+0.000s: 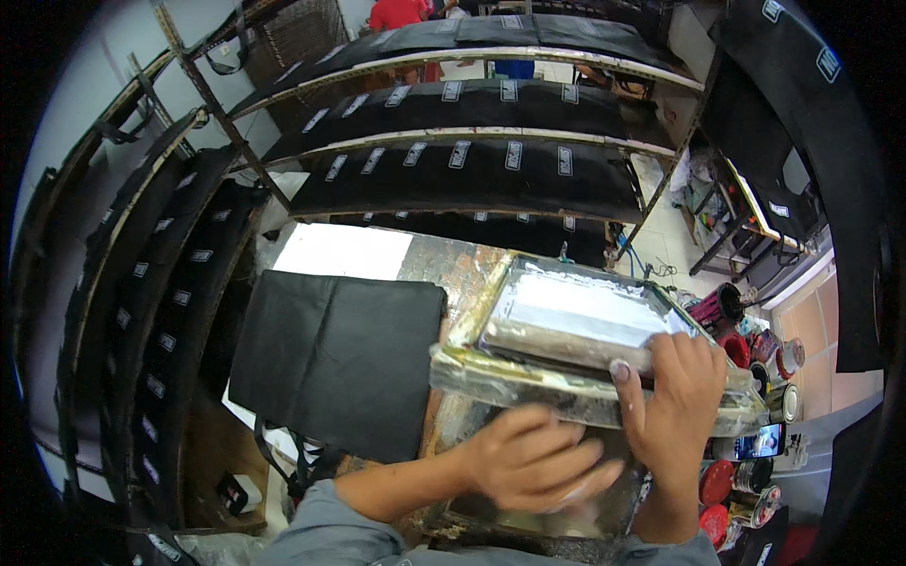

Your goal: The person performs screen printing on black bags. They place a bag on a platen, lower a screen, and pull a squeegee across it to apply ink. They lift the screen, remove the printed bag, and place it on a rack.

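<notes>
A printing screen frame [528, 373] smeared with white ink is tilted up over the work table. My right hand [672, 396] grips its near edge, fingers over the top by a long squeegee blade [557, 341]. Blurred by motion, my left hand [533, 462] lies flat, holding nothing, on the dark shiny surface [491, 514] under the raised frame. A black fabric bag [340, 354] lies flat on the table to the left of the frame, with its straps hanging over the near edge.
Curved drying racks [472, 132] carry rows of black bags with white printed patches behind and to the left. Ink tins and red lids [755, 358] crowd the right side, next to a phone [758, 441]. A person in red [396, 13] stands far back.
</notes>
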A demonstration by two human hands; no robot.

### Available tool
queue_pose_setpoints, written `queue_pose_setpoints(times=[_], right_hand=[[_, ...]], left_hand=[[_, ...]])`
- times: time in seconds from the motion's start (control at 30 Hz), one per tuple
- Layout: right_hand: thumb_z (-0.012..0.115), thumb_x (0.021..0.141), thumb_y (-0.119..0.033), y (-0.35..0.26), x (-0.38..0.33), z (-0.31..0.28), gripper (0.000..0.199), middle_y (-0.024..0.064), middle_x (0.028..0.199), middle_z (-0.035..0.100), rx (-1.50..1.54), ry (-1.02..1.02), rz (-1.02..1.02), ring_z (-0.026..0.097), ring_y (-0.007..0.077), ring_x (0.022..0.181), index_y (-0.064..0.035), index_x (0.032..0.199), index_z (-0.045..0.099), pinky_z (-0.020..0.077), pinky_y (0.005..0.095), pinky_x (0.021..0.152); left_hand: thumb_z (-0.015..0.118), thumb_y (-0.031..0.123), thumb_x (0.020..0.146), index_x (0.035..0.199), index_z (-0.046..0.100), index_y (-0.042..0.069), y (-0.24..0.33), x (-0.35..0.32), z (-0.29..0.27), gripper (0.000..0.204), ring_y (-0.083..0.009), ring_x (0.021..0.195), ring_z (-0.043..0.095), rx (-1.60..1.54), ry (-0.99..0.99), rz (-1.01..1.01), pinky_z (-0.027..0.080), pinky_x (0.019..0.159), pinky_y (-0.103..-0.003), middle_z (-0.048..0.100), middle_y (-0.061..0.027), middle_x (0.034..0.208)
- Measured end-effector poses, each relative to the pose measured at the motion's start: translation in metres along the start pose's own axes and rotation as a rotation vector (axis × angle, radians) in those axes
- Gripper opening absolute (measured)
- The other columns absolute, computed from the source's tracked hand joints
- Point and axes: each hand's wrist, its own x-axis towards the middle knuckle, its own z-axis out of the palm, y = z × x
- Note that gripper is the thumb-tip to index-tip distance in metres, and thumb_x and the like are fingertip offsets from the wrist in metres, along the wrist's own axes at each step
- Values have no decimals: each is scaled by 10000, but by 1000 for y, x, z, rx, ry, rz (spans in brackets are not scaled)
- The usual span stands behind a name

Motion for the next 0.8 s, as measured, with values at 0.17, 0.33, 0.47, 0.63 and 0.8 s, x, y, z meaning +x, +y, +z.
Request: queue_pose_setpoints(times=[0.17, 0.33, 0.47, 0.63, 0.8], right_hand=[[771, 869, -370, 3, 3, 0, 366, 100, 807, 518, -13, 58, 13, 509, 312, 814, -70, 837, 563, 356, 449, 782], [681, 941, -413, 3, 6, 2, 388, 158, 895, 605, -71, -19, 71, 576, 357, 929, -34, 895, 607, 397, 483, 886], [603, 1013, -409, 12, 4, 3, 412, 181, 854, 596, -86, 79, 10, 569, 383, 859, -10, 916, 611, 402, 480, 824], [603, 1015, -440, 9, 6, -2, 445, 175, 848, 610, -125, 44, 31, 582, 366, 856, -14, 889, 619, 405, 477, 820], [651, 977, -460, 10, 13, 3, 454, 144, 794, 623, -94, 115, -19, 585, 348, 807, -42, 804, 614, 400, 467, 776]], left_hand=[[820, 197, 805, 1041, 716, 66, -11, -129, -2, 289, -341, 828, 686, -83, -860, -591, 553, 753, -444, 722, -108, 929], [678, 647, 912, 1532, 417, -57, -38, -268, -44, 974, -508, 1465, 343, 693, -839, -1118, 267, 1187, -642, 378, -347, 1568], [475, 856, 890, 1622, 211, -80, -39, -311, -40, 1218, -505, 1562, 170, 567, -1059, -1381, 165, 1223, -673, 205, -350, 1669], [526, 817, 890, 1619, 203, -94, -35, -343, -36, 1210, -485, 1568, 175, 575, -1003, -1378, 187, 1232, -642, 190, -327, 1685], [713, 595, 882, 1589, 316, -66, -38, -305, -39, 1046, -442, 1467, 396, 620, -1028, -1246, 382, 1172, -546, 344, -289, 1623]])
